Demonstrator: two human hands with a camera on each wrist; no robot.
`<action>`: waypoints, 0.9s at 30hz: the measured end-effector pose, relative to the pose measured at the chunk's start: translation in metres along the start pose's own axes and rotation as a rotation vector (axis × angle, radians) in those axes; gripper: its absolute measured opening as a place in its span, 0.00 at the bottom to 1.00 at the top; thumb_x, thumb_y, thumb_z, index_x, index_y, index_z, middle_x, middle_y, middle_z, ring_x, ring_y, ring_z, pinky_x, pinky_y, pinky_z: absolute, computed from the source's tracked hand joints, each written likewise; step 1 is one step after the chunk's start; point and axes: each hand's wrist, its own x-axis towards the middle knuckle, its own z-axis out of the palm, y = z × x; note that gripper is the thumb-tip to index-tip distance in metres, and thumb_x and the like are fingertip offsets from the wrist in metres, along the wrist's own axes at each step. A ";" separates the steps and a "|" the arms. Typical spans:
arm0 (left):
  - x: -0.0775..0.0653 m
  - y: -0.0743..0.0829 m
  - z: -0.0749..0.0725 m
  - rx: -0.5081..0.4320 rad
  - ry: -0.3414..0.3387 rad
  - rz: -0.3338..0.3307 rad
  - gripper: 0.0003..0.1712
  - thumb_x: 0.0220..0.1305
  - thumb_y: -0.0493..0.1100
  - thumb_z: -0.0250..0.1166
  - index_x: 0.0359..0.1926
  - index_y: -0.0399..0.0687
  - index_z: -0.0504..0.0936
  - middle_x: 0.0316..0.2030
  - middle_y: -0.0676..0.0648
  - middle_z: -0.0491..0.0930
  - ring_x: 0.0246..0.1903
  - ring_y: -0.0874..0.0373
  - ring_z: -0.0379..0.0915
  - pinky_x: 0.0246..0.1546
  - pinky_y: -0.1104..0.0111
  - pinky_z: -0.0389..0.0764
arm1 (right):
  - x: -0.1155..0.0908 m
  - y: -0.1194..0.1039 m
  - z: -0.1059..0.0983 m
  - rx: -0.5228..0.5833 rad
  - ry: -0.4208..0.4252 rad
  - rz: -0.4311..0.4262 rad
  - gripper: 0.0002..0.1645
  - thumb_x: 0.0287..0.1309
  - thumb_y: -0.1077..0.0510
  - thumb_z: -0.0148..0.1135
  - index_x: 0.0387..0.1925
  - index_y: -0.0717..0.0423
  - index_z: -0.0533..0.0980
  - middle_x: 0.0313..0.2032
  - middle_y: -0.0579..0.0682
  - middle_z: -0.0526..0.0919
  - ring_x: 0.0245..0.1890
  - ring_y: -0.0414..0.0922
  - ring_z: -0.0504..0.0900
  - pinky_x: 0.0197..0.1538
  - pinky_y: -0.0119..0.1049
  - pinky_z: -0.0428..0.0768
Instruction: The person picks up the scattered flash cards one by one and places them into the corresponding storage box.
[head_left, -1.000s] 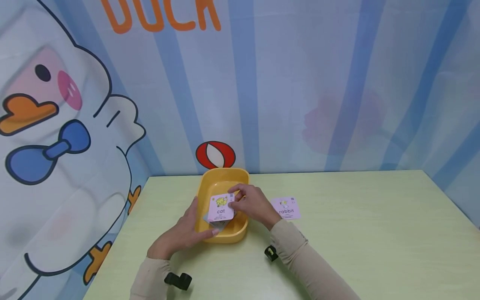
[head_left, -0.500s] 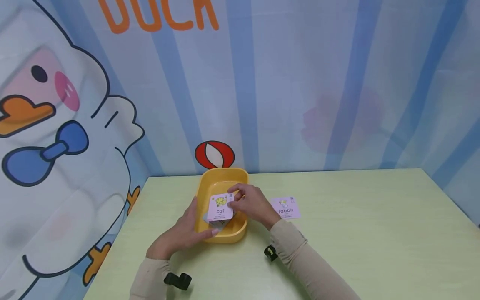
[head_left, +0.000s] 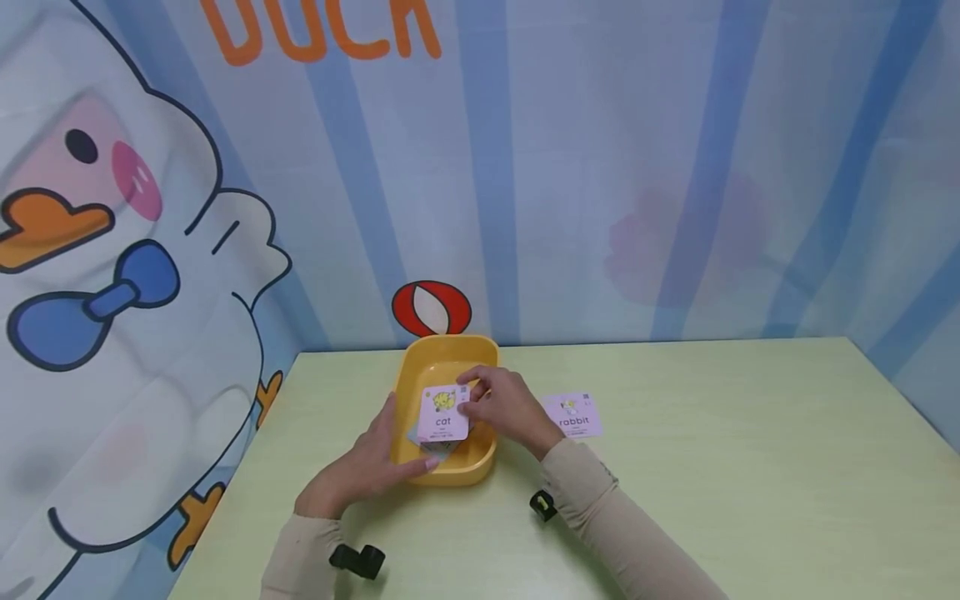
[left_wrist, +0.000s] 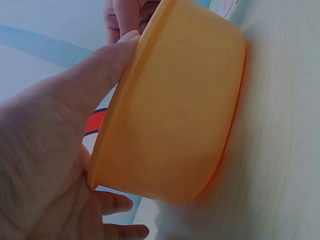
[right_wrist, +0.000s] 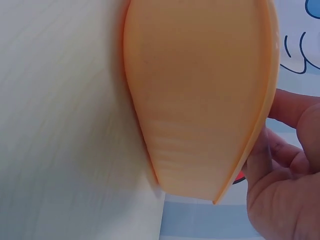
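A yellow plastic tub [head_left: 431,477] stands on the table. My left hand [head_left: 358,468] holds its near left corner, thumb over the rim and fingers along the outer left side. In the left wrist view the left thumb [left_wrist: 107,57] lies along the rim. My right hand [head_left: 510,410] reaches over the right rim and pinches the right edge of a pink "cat" flashcard [head_left: 442,414], which faces up over the tub. Beneath it a greyish card [head_left: 439,451] shows partly, set at an angle. The right wrist view shows the right hand [right_wrist: 287,170] behind the tub wall, which hides the card.
A pink "rabbit" flashcard [head_left: 573,415] lies face up on the table just right of the tub. The pale wood table [head_left: 712,467] stretches to the right. Behind it hangs a blue striped backdrop [head_left: 570,167] with a large cartoon duck at left.
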 end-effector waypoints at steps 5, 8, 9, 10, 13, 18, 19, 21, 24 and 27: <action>0.000 0.000 0.000 -0.002 0.000 -0.001 0.73 0.57 0.69 0.70 0.80 0.44 0.28 0.80 0.38 0.39 0.77 0.38 0.43 0.73 0.38 0.55 | -0.001 -0.004 -0.001 -0.048 -0.017 -0.016 0.22 0.61 0.63 0.69 0.58 0.54 0.80 0.34 0.49 0.81 0.34 0.45 0.79 0.36 0.33 0.80; -0.001 0.000 0.000 -0.012 0.000 0.006 0.73 0.57 0.69 0.70 0.80 0.45 0.29 0.80 0.38 0.40 0.76 0.39 0.45 0.72 0.38 0.56 | -0.001 -0.006 -0.002 -0.080 -0.023 -0.021 0.24 0.61 0.64 0.69 0.60 0.56 0.80 0.34 0.49 0.80 0.34 0.45 0.78 0.35 0.32 0.79; 0.000 0.000 0.000 -0.016 0.001 0.007 0.73 0.57 0.69 0.70 0.81 0.46 0.29 0.80 0.38 0.41 0.76 0.39 0.46 0.72 0.38 0.56 | -0.002 -0.007 -0.002 -0.090 -0.026 -0.023 0.25 0.61 0.64 0.69 0.60 0.57 0.79 0.33 0.49 0.80 0.34 0.45 0.78 0.35 0.32 0.79; 0.000 0.000 0.000 -0.018 0.002 0.008 0.73 0.56 0.69 0.70 0.81 0.46 0.29 0.80 0.39 0.41 0.76 0.39 0.46 0.72 0.38 0.56 | -0.002 -0.008 -0.002 -0.096 -0.027 -0.020 0.25 0.61 0.64 0.69 0.61 0.57 0.79 0.33 0.49 0.80 0.34 0.45 0.78 0.35 0.32 0.79; 0.000 -0.001 0.001 -0.029 0.005 0.021 0.73 0.56 0.68 0.71 0.81 0.47 0.30 0.80 0.39 0.42 0.75 0.40 0.48 0.72 0.38 0.57 | -0.003 -0.011 -0.002 -0.123 -0.028 -0.011 0.26 0.61 0.64 0.70 0.61 0.58 0.78 0.33 0.49 0.80 0.33 0.45 0.78 0.35 0.32 0.80; 0.002 -0.004 0.002 -0.030 0.004 0.017 0.73 0.55 0.69 0.71 0.81 0.49 0.30 0.79 0.40 0.44 0.75 0.41 0.49 0.71 0.38 0.59 | -0.004 -0.014 -0.002 -0.164 -0.020 0.007 0.24 0.60 0.64 0.70 0.59 0.56 0.79 0.33 0.48 0.80 0.32 0.45 0.78 0.35 0.31 0.80; 0.002 -0.004 0.002 -0.031 0.004 0.015 0.73 0.55 0.69 0.71 0.81 0.49 0.30 0.79 0.41 0.44 0.75 0.41 0.49 0.71 0.38 0.59 | -0.004 -0.014 -0.002 -0.171 -0.020 0.008 0.24 0.60 0.64 0.71 0.58 0.56 0.79 0.33 0.48 0.80 0.32 0.45 0.78 0.35 0.31 0.80; 0.002 -0.005 0.002 -0.031 0.001 0.008 0.73 0.55 0.69 0.71 0.81 0.50 0.30 0.79 0.41 0.44 0.75 0.41 0.48 0.71 0.38 0.58 | -0.004 -0.014 -0.002 -0.183 -0.023 0.008 0.24 0.60 0.64 0.71 0.58 0.56 0.79 0.32 0.48 0.80 0.32 0.45 0.78 0.34 0.31 0.80; 0.001 -0.005 0.002 -0.035 -0.003 0.005 0.73 0.56 0.69 0.71 0.81 0.50 0.29 0.80 0.40 0.42 0.76 0.40 0.47 0.71 0.38 0.57 | -0.004 -0.014 -0.001 -0.200 -0.027 0.001 0.24 0.60 0.63 0.71 0.58 0.57 0.79 0.32 0.48 0.80 0.31 0.44 0.78 0.34 0.31 0.80; 0.001 -0.006 0.003 -0.041 -0.005 0.008 0.73 0.56 0.68 0.71 0.81 0.49 0.29 0.80 0.40 0.41 0.76 0.40 0.46 0.72 0.37 0.56 | -0.005 -0.013 0.001 -0.217 -0.029 -0.005 0.24 0.60 0.63 0.71 0.58 0.58 0.79 0.32 0.49 0.81 0.31 0.44 0.78 0.34 0.30 0.80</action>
